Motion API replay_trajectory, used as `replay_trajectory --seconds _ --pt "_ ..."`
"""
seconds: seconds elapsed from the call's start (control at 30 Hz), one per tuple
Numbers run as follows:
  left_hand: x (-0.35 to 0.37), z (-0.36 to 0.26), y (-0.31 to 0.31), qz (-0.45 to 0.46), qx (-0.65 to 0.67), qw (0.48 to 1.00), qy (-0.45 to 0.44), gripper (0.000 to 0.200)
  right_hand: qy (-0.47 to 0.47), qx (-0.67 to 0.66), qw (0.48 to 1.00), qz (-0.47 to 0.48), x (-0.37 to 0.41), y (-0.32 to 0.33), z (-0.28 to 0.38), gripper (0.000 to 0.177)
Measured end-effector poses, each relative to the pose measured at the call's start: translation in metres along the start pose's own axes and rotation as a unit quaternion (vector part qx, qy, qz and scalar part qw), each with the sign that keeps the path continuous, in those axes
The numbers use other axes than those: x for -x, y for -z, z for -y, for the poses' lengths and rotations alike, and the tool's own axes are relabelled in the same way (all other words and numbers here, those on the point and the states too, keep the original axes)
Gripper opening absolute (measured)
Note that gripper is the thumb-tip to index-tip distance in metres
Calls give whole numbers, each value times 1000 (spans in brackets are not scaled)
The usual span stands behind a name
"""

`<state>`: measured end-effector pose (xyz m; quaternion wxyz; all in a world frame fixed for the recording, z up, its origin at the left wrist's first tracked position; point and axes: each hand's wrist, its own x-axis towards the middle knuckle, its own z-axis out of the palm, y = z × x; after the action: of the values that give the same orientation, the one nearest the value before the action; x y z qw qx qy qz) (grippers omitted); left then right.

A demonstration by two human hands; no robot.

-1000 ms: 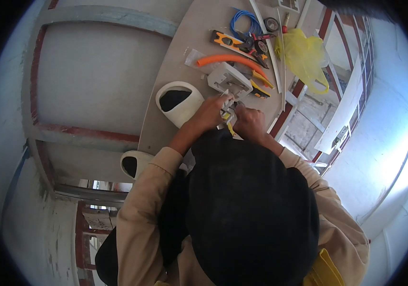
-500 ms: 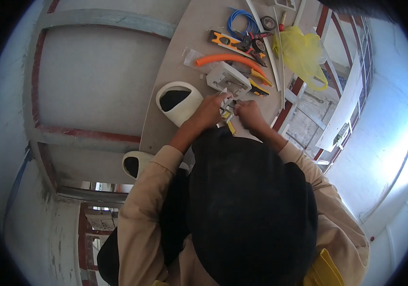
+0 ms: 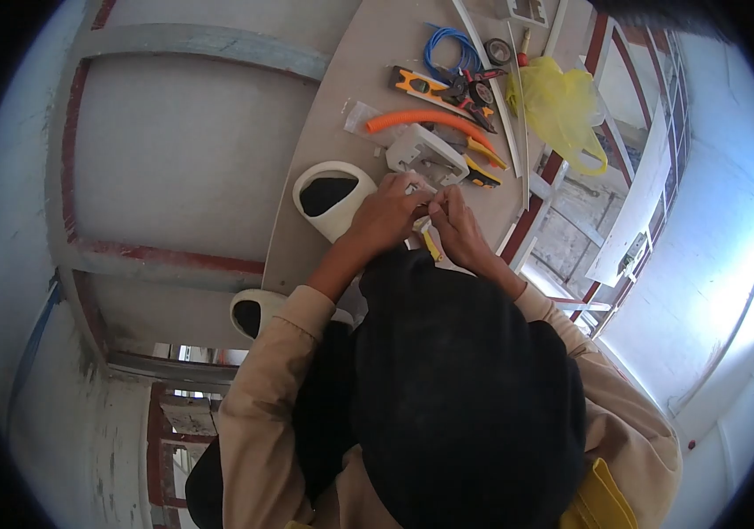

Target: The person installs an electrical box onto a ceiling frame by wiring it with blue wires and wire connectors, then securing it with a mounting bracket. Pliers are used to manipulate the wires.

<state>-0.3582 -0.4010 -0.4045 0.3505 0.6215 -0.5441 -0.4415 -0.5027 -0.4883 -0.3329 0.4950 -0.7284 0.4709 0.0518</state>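
My left hand [image 3: 387, 214] is closed on a small white plastic part [image 3: 417, 182], which shows only in bits between the fingers. Right against it, my right hand [image 3: 458, 227] has its thumb and fingers pinched together at the same spot; what they grip is hidden. Just beyond the fingertips lies a white rectangular box frame [image 3: 427, 155]. Under my hands a yellow-and-white object [image 3: 430, 240] is partly covered. To the right of the box frame is a yellow-and-black cutter [image 3: 482, 177].
On the table [image 3: 319, 123] lie an orange corrugated tube [image 3: 430, 118], a yellow-and-black level [image 3: 430, 85], coiled blue wire [image 3: 447, 48], black tape [image 3: 498, 51], pliers [image 3: 482, 113] and long white strips [image 3: 520, 132]. A yellow plastic bag [image 3: 562, 110] hangs at the right edge. White slip-on shoes [image 3: 339, 220] are at the left.
My hands have come closer together, the right moving left and its fingers closing near the left's fingertips. The white part between them is now mostly covered. The whole view has shifted slightly.
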Motion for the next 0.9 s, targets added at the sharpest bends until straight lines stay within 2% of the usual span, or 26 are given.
replay_trajectory --seconds 0.03,0.13,0.2,0.27,0.3,0.37,0.47,0.57,0.6,0.63,0.73,0.77,0.87,0.9 --pt "0 3 0 16 1 1000 5 22 10 -40 999 6 -1 2 -2 17" --pt "0 0 0 5 -8 1000 11 17 -35 75 997 4 -28 47 -4 17" --pt "-2 5 3 17 10 1000 0 15 71 150 977 -134 -68 80 -18 16" --pt "-3 9 4 19 32 999 -19 14 67 256 944 -197 -102 117 -28 14" --pt "-3 11 3 11 44 998 -32 13 76 275 938 -198 -111 127 -36 13" --pt "-4 13 6 1 84 996 -40 12 96 312 924 -199 -121 138 -44 12" --pt "0 11 15 -2 154 988 -25 14 71 272 950 -136 -89 127 -47 11" --pt "-1 11 20 -9 177 984 -14 16 -52 242 964 -96 -26 99 -71 18" --pt "-2 12 17 -10 169 985 -17 16 -58 253 964 -49 -2 88 -87 26" --pt "0 13 16 -10 162 987 -19 16 -45 292 955 18 20 77 -104 43" --pt "-4 9 18 21 132 991 7 16 35 373 927 18 50 43 -125 65" --pt "-5 10 18 20 127 992 -1 15 0 354 935 27 51 38 -136 78" --pt "-7 13 18 13 124 992 -10 15 -64 302 951 7 40 35 -155 77" --pt "-7 12 17 9 129 992 -1 16 -32 331 943 -12 45 37 -154 70"
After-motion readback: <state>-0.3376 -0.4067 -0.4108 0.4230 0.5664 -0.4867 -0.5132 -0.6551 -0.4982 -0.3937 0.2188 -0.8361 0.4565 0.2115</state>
